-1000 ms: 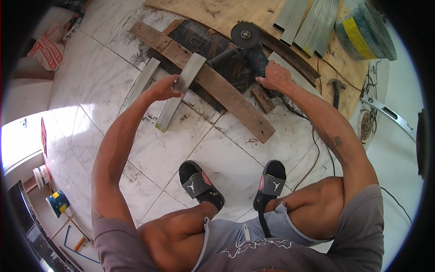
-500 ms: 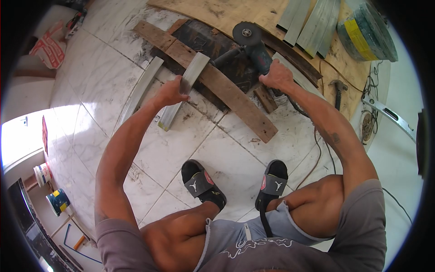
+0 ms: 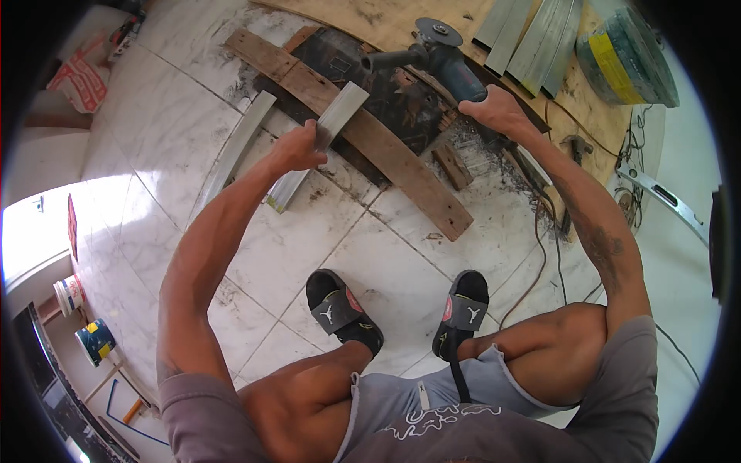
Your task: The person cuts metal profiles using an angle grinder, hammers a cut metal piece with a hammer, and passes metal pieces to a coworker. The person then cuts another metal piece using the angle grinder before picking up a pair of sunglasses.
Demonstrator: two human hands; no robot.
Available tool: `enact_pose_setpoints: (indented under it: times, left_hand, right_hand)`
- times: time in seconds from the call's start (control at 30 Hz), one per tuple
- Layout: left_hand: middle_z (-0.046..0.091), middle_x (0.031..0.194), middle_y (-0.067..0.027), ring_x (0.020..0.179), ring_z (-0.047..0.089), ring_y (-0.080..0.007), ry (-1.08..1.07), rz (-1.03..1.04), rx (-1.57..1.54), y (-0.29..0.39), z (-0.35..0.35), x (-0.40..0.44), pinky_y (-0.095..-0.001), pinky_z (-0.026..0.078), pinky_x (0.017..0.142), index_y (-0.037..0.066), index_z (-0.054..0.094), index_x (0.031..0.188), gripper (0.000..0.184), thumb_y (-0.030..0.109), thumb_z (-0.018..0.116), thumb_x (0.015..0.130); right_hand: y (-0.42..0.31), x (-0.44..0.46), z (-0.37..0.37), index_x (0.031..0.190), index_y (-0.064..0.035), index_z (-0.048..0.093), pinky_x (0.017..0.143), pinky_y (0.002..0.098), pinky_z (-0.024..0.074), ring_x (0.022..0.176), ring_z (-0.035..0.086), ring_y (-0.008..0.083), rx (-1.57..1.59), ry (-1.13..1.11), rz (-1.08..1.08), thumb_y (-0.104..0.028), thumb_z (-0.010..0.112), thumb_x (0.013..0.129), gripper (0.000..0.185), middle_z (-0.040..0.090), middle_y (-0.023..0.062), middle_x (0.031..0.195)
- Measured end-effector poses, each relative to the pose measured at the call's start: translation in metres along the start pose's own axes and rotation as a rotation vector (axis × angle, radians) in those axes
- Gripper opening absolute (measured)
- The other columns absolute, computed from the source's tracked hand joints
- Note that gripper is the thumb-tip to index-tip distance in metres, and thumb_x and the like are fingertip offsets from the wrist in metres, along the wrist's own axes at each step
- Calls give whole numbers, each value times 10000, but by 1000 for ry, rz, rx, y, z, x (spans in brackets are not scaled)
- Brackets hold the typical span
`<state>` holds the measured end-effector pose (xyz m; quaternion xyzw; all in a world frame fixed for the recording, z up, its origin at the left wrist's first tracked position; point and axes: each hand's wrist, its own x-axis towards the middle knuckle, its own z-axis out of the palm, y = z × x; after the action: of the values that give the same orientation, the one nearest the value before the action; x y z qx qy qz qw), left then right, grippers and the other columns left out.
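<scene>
My left hand [image 3: 299, 148] is closed around a short metal channel [image 3: 342, 113], whose far end rests across a long wooden plank [image 3: 397, 168]. In my right hand [image 3: 498, 113] is an angle grinder [image 3: 455, 69], gripped by its body and raised over the dark board [image 3: 340, 62]. Its cutting disc [image 3: 438, 32] faces upward and its side handle [image 3: 386, 59] points left. A second metal channel [image 3: 239, 147] lies on the tiles left of my left hand. Beside the plank sits a small wooden block [image 3: 452, 167].
Several metal profiles [image 3: 532, 46] and a green bucket [image 3: 621, 58] stand at the back right on a plywood sheet [image 3: 370, 17]. A hammer [image 3: 576, 147], a spirit level [image 3: 665, 197] and cords [image 3: 532, 285] lie to the right. My sandalled feet [image 3: 343, 309] are on the tiled floor.
My right hand has lifted and turned the grinder, so its side handle swung up and its disc now lies flatter. My left hand still holds the metal channel, shifted slightly.
</scene>
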<state>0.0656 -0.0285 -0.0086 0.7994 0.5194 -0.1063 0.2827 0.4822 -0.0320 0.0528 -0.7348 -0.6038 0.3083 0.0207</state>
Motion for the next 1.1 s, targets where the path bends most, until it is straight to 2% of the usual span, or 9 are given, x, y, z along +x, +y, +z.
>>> enact_pose_setpoints:
  times: [0.03,0.17,0.43,0.53,0.63,0.73,0.83,0.87,1.1]
  left_hand:
    - [670,978,-342,958,667,-475,0,5,23,1,3,3,-505,537,861,-107,422,1233,706,290,744,745]
    - [655,1059,-368,1021,648,-495,-20,-26,-19,4,4,4,-518,509,922,-124,339,1383,841,301,727,769]
    - [524,1373,-363,1281,553,-431,115,-2,71,-10,0,-8,-435,469,1071,-113,276,1500,1083,496,813,782]
    - [517,1424,-282,1308,546,-371,252,14,-160,8,-52,-24,-426,466,1089,-65,330,1500,925,413,788,854]
    - [548,1381,-266,1290,559,-341,555,45,-499,61,-103,-58,-397,467,1078,-52,404,1451,798,308,790,852]
    - [602,1304,-234,1231,605,-327,769,147,-385,101,-127,-84,-396,487,1058,-13,448,1418,688,208,776,855]
    - [637,1222,-217,1174,631,-337,789,228,-310,119,-140,-95,-400,494,1043,-26,476,1359,639,181,776,833]
    - [648,1160,-212,1123,642,-340,800,187,-320,127,-143,-101,-403,502,1012,-46,504,1283,591,178,780,811]
    - [649,1088,-223,1026,661,-332,906,59,-252,146,-164,-131,-410,528,925,-73,516,1221,613,185,816,752]
  right_hand:
    - [-2,-4,-8,1056,65,667,749,405,537,830,690,298,57,-47,-19,-532,739,723,688,703,178,931]
    - [-13,-17,-23,992,53,675,629,324,508,666,642,195,417,-108,-92,-503,745,774,600,656,87,766]
    - [-83,-48,-44,1107,61,611,622,292,571,743,685,162,851,-347,-237,-488,768,829,635,673,128,912]
    - [-100,-56,-52,1117,72,604,626,300,579,747,688,165,884,-435,-286,-484,768,830,646,667,134,939]
    - [-111,-69,-53,1106,61,622,622,291,582,728,704,169,909,-504,-310,-465,803,790,639,681,127,870]
    - [-119,-87,-58,1063,52,631,611,299,562,705,698,175,838,-590,-330,-457,795,790,601,688,118,823]
    - [-124,-89,-51,1051,48,635,612,306,554,697,694,174,751,-601,-391,-470,782,797,595,691,122,823]
    - [-128,-91,-50,1049,47,637,610,304,551,693,692,172,770,-621,-401,-474,780,797,596,692,120,821]
    - [-157,-101,-73,1047,50,650,605,291,549,679,686,162,774,-679,-501,-474,776,792,596,702,105,822]
